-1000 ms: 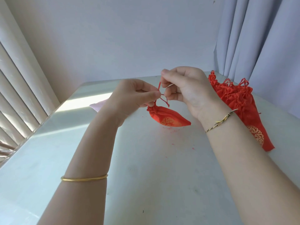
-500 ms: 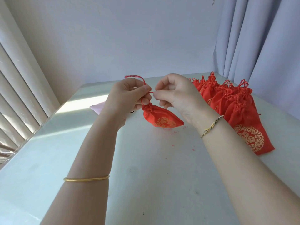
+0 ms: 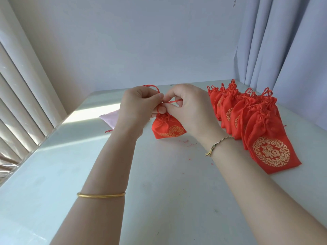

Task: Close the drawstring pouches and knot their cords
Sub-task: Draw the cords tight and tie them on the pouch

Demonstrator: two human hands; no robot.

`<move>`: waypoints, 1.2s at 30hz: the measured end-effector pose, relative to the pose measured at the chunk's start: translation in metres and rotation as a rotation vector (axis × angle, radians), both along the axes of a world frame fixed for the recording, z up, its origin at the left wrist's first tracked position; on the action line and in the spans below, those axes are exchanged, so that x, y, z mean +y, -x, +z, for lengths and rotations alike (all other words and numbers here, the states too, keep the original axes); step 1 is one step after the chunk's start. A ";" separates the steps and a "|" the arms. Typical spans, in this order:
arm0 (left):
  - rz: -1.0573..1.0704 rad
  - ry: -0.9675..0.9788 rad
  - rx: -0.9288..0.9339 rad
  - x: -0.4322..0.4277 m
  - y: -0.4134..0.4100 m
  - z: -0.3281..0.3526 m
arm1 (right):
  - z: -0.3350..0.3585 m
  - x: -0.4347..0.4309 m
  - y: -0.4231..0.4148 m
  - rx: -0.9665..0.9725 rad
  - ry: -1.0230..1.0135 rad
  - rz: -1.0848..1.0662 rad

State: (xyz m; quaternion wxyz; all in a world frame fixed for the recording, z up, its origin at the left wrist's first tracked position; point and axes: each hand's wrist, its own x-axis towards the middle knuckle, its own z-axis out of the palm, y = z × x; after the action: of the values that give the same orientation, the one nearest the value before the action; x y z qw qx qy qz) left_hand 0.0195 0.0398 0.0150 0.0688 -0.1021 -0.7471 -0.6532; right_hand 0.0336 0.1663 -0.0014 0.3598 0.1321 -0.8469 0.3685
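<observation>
A small red pouch (image 3: 167, 128) with a gold print hangs just above the table, its mouth gathered shut. My left hand (image 3: 138, 106) and my right hand (image 3: 189, 110) meet above it, fingertips touching, each pinching the pouch's red cord (image 3: 174, 102). A loop of that cord (image 3: 152, 87) arches over my left knuckles. The knot itself is hidden by my fingers. To the right lies a row of several red pouches (image 3: 265, 131) with gathered tops and tied cords.
The work happens on a white table (image 3: 159, 191). A pale pink cloth (image 3: 110, 118) lies behind my left hand, near a strip of sunlight. Blinds run along the left edge, curtains hang at the right. Small red thread bits dot the table.
My hands came together over the pouch and the cord loop now sits over my left hand. The pouch turned so its gold print faces me, and my right arm uncovered the row of pouches.
</observation>
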 end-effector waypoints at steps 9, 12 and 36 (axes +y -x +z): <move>0.121 -0.045 0.003 0.002 -0.003 0.008 | 0.000 -0.001 -0.001 -0.117 0.043 0.025; 0.176 0.061 -0.026 0.006 -0.005 0.007 | -0.004 0.000 0.003 -0.190 0.151 0.031; 0.218 0.592 0.475 0.011 -0.007 0.003 | 0.007 0.012 0.001 -0.686 1.075 0.387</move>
State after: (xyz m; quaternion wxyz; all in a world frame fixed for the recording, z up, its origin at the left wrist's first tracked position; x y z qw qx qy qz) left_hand 0.0263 0.0506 0.0181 0.2765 -0.1859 -0.8728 -0.3567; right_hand 0.0329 0.1784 0.0055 0.0128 -0.0407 -0.5728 0.8186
